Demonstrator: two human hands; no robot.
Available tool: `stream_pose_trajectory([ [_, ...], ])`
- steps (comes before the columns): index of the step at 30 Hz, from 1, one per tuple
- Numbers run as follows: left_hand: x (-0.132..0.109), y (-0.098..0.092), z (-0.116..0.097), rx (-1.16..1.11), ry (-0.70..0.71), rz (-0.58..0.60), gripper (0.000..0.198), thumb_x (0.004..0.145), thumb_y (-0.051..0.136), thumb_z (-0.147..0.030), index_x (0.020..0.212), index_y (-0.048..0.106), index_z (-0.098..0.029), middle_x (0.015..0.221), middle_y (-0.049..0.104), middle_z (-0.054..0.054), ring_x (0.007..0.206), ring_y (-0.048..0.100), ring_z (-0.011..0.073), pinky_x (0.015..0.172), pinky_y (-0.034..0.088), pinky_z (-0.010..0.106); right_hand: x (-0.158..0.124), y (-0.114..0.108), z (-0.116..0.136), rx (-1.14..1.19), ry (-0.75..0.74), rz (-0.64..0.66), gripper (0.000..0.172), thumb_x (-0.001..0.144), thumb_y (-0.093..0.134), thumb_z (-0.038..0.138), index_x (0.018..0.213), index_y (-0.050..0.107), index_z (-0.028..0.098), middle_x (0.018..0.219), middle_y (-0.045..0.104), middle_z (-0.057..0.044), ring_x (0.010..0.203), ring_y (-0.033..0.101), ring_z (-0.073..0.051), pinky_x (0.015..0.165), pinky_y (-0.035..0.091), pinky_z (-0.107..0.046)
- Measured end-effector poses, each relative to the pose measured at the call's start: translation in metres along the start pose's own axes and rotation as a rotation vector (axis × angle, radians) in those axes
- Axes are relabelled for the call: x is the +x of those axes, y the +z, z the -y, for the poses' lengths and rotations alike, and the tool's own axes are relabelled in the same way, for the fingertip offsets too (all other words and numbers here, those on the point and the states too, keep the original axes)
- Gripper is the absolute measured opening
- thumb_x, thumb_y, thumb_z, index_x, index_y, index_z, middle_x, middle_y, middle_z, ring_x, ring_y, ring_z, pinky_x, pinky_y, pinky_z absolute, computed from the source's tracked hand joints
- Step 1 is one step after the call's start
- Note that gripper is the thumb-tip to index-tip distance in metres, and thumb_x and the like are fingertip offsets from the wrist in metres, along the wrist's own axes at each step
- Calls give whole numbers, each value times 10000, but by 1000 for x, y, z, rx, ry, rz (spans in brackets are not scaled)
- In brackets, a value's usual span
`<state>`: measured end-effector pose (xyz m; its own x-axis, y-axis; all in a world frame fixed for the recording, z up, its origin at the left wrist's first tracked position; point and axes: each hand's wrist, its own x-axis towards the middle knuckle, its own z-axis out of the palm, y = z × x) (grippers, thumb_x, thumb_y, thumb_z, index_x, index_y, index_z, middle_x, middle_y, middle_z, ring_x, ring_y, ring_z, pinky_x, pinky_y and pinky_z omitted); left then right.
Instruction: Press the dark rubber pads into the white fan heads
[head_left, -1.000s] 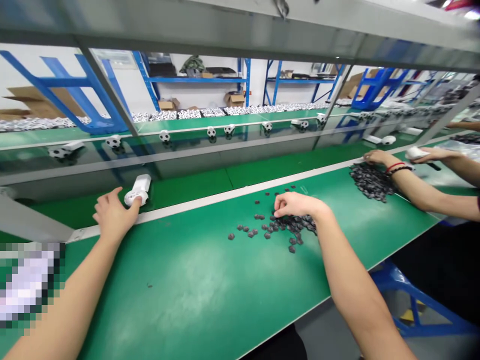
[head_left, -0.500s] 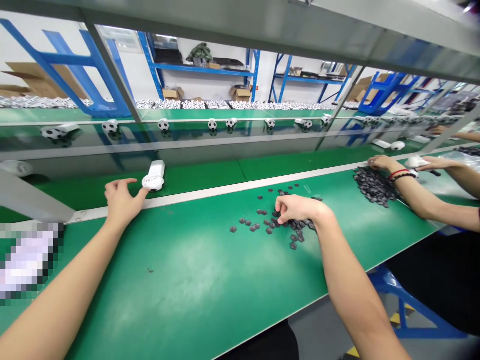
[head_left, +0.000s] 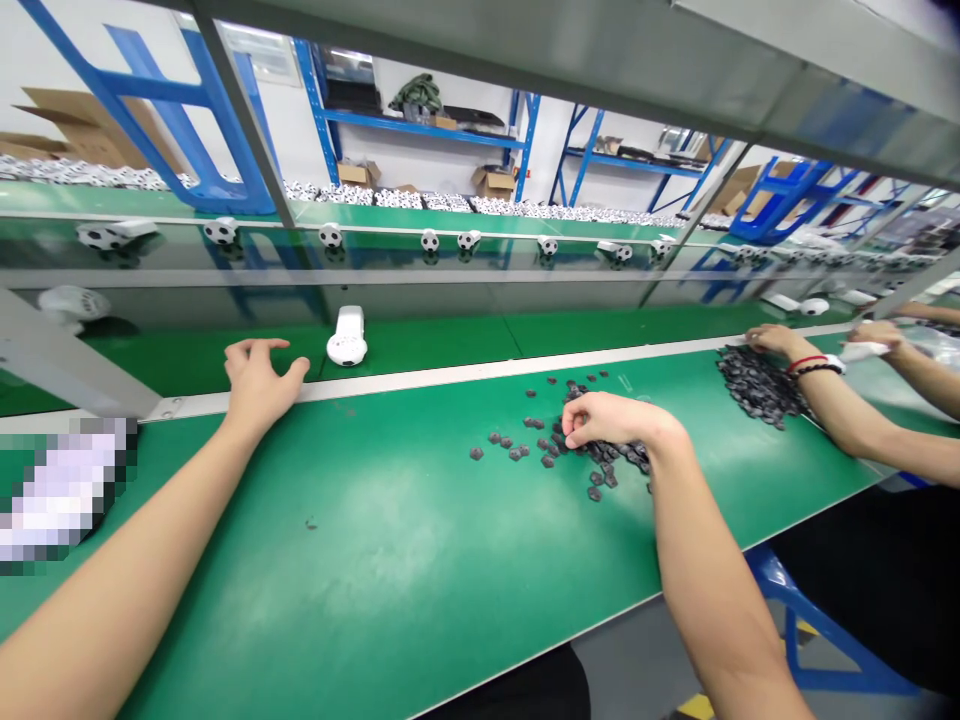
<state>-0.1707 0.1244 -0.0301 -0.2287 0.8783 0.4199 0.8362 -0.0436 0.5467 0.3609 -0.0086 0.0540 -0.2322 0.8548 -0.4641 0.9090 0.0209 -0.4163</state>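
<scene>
"What is the right hand (head_left: 611, 420) on?"

"It curls down over a loose spread of small dark hexagonal pieces (head_left: 600, 455) on the green bench top (head_left: 375, 570), just in front of the white rail (head_left: 450, 382). The fingertips are down among the pieces, and the view cannot show whether they have hold of one."

"And the left hand (head_left: 259, 385)?"

"Open and grasping nothing, with its fingers at the rail. Just beyond the rail, a white plastic unit with a ball pattern (head_left: 347, 338) stands nearby, not touching the hand."

"How would those pieces handle?"

"They look light, stiff and easily scattered, so a pinch on opposite edges seems safest."

"Anyone else along the rail?"

"Yes, to the right, a co-worker's hand (head_left: 776, 342) rests on a denser heap of pieces (head_left: 757, 385), and their other hand (head_left: 874, 335) holds a white part (head_left: 862, 350)."
</scene>
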Motion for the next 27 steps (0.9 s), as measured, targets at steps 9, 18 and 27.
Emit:
stream_pose_trajectory([
  [9, -1, 1, -1, -3, 19, 23, 426, 909, 647, -416, 1255, 606, -170, 1356, 395, 153, 1298, 481, 332, 1209, 349, 535, -5, -5, -4, 104, -137, 38, 212, 816, 729, 415, 875, 758, 213, 818, 728, -5, 739, 604, -183, 635, 412, -274],
  [18, -1, 2, -1, -24, 29, 57, 413, 896, 644, -423, 1232, 645, -182, 1362, 426, 144, 1236, 532, 305, 1201, 369, 517, 49, 21, 6, 137, -34, -571, 207, 918, 625, 383, 940, 694, 189, 892, 727, -66, 784, 637, -198, 717, 466, -297],
  [27, -1, 4, 2, -38, 47, 62, 346, 881, 642, -424, 1161, 672, -224, 1334, 450, 132, 1219, 573, 309, 1196, 410, 513, 31, 10, 2, 58, -22, -556, 297, 930, 639, 489, 919, 794, 235, 983, 795, -43, 904, 689, -249, 796, 480, -309],
])
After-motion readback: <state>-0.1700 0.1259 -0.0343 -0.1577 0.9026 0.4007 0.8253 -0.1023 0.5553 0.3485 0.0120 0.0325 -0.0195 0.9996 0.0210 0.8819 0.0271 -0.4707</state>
